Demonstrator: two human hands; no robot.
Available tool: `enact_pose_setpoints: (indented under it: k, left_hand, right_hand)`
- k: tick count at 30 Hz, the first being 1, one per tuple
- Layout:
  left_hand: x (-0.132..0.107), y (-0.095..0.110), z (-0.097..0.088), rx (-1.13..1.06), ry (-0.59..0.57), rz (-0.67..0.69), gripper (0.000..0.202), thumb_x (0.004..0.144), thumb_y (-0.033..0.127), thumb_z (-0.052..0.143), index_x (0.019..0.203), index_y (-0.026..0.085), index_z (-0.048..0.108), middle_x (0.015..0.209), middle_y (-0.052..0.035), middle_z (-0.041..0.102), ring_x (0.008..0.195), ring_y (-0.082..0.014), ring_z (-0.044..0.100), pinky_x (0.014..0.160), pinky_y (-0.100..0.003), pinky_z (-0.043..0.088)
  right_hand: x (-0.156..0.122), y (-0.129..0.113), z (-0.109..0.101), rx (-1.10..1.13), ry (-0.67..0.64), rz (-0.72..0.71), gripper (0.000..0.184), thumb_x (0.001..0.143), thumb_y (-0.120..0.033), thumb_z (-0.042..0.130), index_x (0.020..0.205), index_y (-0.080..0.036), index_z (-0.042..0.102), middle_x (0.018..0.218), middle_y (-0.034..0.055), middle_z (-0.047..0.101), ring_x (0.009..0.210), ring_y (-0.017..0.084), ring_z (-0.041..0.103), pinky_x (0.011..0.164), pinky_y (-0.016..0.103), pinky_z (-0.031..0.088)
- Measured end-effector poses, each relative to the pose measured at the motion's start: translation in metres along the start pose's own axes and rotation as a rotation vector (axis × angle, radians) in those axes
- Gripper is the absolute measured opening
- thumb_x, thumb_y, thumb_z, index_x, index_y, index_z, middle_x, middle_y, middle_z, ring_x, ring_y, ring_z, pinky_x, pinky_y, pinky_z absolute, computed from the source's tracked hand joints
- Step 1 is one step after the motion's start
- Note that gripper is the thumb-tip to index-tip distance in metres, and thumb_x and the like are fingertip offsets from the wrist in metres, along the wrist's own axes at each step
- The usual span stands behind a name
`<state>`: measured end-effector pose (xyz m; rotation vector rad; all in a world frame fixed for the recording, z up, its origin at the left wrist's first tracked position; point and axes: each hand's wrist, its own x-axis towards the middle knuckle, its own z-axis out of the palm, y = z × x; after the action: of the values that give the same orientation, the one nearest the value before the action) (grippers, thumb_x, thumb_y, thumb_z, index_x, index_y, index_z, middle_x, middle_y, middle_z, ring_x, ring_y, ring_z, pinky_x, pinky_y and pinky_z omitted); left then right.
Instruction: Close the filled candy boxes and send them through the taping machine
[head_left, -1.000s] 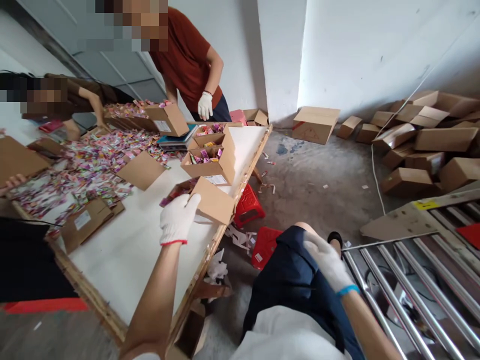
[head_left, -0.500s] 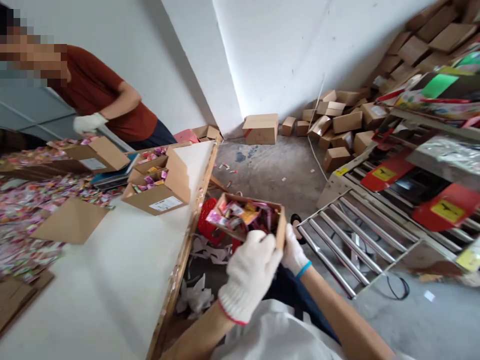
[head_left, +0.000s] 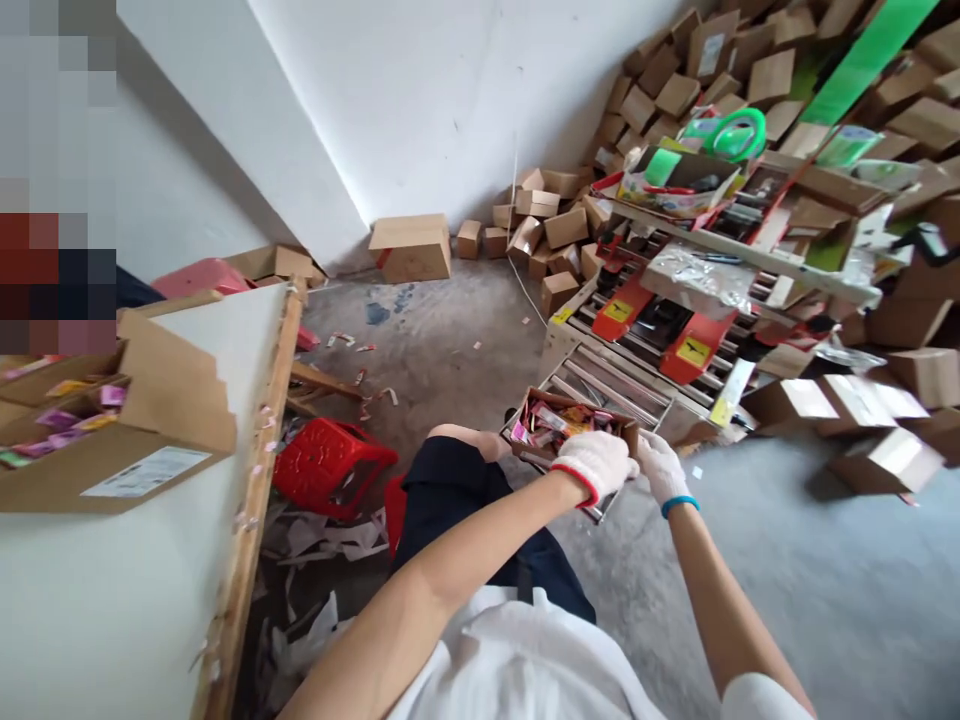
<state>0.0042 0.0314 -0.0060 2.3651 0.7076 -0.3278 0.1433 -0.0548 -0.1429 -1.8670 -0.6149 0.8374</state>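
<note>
A small open cardboard box (head_left: pixel 531 453) full of colourful wrapped packets (head_left: pixel 559 418) is held in front of me, over the near end of a roller conveyor (head_left: pixel 600 378). My left hand (head_left: pixel 598 462), in a white glove with a red cuff, grips the box's near side, its fingers closed and partly hidden. At the right end, my right hand (head_left: pixel 661 468) wears a white glove with a blue cuff and is closed on the box too.
A carton-sealing machine (head_left: pixel 690 300) with red guides stands beyond the rollers, a green tape roll (head_left: pixel 735 135) on top. Many small cartons (head_left: pixel 566 228) are piled behind it. At left are a white table (head_left: pixel 120 600), a packet-filled box (head_left: pixel 161 465) and a tipped red stool (head_left: pixel 322 465).
My view and body have turned right. The box in my hands has moved away from the table to the roller conveyor. The co-worker has nearly left the view.
</note>
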Motion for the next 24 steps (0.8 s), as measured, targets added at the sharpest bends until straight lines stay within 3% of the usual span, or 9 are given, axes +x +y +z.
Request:
enact_pose_setpoints:
  k: [3, 6, 7, 8, 12, 15, 17, 21, 24]
  left_hand:
    - [-0.025, -0.02, -0.011, -0.027, 0.235, 0.016, 0.036, 0.099, 0.042, 0.049, 0.121, 0.022, 0.069, 0.118, -0.0179, 0.067, 0.101, -0.0319, 0.069, 0.083, -0.04, 0.051]
    - [-0.056, -0.07, -0.03, -0.163, 0.617, -0.057, 0.034, 0.098, 0.048, 0.052, 0.122, 0.029, 0.067, 0.119, -0.0091, 0.064, 0.1, -0.0239, 0.066, 0.089, -0.034, 0.05]
    - [-0.061, -0.09, -0.035, -0.227, 0.702, -0.119, 0.032, 0.097, 0.045, 0.055, 0.12, 0.027, 0.067, 0.118, -0.0081, 0.064, 0.101, -0.0223, 0.065, 0.092, -0.033, 0.05]
    - [-0.062, -0.109, -0.039, -0.303, 0.684, -0.134, 0.028, 0.094, 0.041, 0.059, 0.114, 0.025, 0.068, 0.111, -0.0069, 0.065, 0.097, -0.0201, 0.065, 0.089, -0.03, 0.05]
    - [-0.037, -0.152, -0.036, -0.525, 0.205, -0.026, 0.022, 0.087, 0.04, 0.063, 0.094, 0.02, 0.07, 0.084, -0.001, 0.067, 0.072, -0.0136, 0.06, 0.065, -0.023, 0.047]
    - [-0.006, -0.149, -0.026, -0.455, -0.057, 0.057, 0.018, 0.076, 0.034, 0.07, 0.088, 0.021, 0.072, 0.078, 0.0022, 0.067, 0.07, -0.012, 0.058, 0.06, -0.02, 0.042]
    - [0.013, -0.143, -0.025, -0.346, -0.183, 0.061, 0.014, 0.071, 0.029, 0.07, 0.083, 0.022, 0.073, 0.071, 0.0031, 0.067, 0.066, -0.0121, 0.059, 0.057, -0.019, 0.041]
    - [0.035, -0.137, -0.029, -0.238, -0.417, -0.029, 0.011, 0.07, 0.027, 0.065, 0.075, 0.02, 0.07, 0.058, -0.0003, 0.065, 0.048, -0.0142, 0.056, 0.05, -0.024, 0.04]
    - [0.04, -0.136, -0.031, -0.251, -0.461, -0.065, 0.009, 0.069, 0.025, 0.064, 0.074, 0.019, 0.068, 0.059, -0.0026, 0.067, 0.045, -0.0155, 0.058, 0.048, -0.025, 0.041]
  right_hand:
    - [-0.017, -0.008, -0.013, 0.181, 0.021, 0.039, 0.073, 0.075, -0.073, 0.067, 0.121, -0.017, 0.062, 0.107, 0.0116, 0.073, 0.094, 0.025, 0.071, 0.081, 0.036, 0.06]
    - [-0.034, -0.02, -0.024, 0.265, -0.002, 0.0, 0.073, 0.069, -0.069, 0.078, 0.12, -0.02, 0.06, 0.112, 0.0112, 0.072, 0.097, 0.025, 0.071, 0.08, 0.036, 0.06]
    - [-0.037, -0.025, -0.026, 0.252, -0.034, -0.026, 0.07, 0.068, -0.068, 0.08, 0.116, -0.021, 0.06, 0.11, 0.0102, 0.072, 0.094, 0.024, 0.07, 0.079, 0.035, 0.059]
    - [-0.037, -0.031, -0.026, 0.214, -0.075, -0.056, 0.065, 0.068, -0.066, 0.08, 0.111, -0.021, 0.06, 0.104, 0.0085, 0.072, 0.089, 0.022, 0.07, 0.076, 0.034, 0.058]
    - [-0.024, -0.058, -0.006, -0.284, -0.299, -0.179, 0.043, 0.072, -0.056, 0.078, 0.093, -0.022, 0.06, 0.082, 0.0019, 0.068, 0.073, 0.018, 0.062, 0.066, 0.028, 0.05]
    - [-0.01, -0.082, 0.023, -0.856, -0.43, -0.213, 0.031, 0.081, -0.045, 0.071, 0.101, -0.022, 0.065, 0.095, 0.0068, 0.072, 0.086, 0.022, 0.065, 0.071, 0.029, 0.048]
    - [-0.004, -0.095, 0.038, -1.063, -0.462, -0.206, 0.032, 0.086, -0.04, 0.066, 0.112, -0.022, 0.066, 0.108, 0.0111, 0.072, 0.096, 0.024, 0.067, 0.075, 0.029, 0.047]
    - [0.0, -0.108, 0.033, -1.087, -0.596, -0.219, 0.036, 0.091, -0.05, 0.06, 0.11, -0.02, 0.068, 0.106, 0.0123, 0.073, 0.093, 0.025, 0.068, 0.076, 0.029, 0.046]
    - [-0.001, -0.105, 0.017, -1.027, -0.776, -0.311, 0.053, 0.083, -0.061, 0.067, 0.117, -0.02, 0.066, 0.107, 0.0112, 0.072, 0.088, 0.023, 0.067, 0.073, 0.028, 0.046]
